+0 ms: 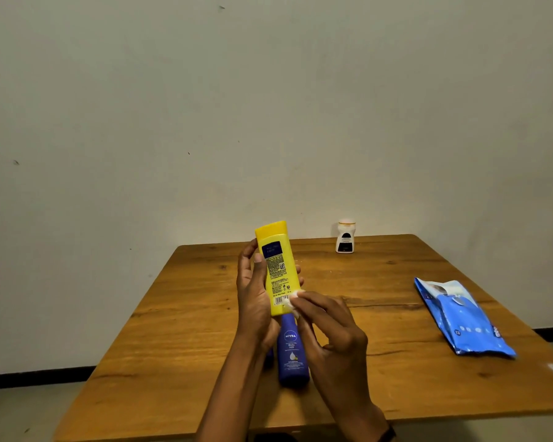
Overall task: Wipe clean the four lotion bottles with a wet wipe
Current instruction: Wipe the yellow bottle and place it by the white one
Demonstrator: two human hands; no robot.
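Yellow bottle [276, 269] is gripped upright by left hand [253, 291] above table [396, 314] centre; wet wipe [292, 303] is pinched by right hand [329, 327] against its lower right edge, long axis running upward from there.

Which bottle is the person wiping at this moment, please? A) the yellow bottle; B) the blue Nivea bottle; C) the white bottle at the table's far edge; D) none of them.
A: the left hand holds the yellow bottle up while the right hand presses the wet wipe against its lower label.
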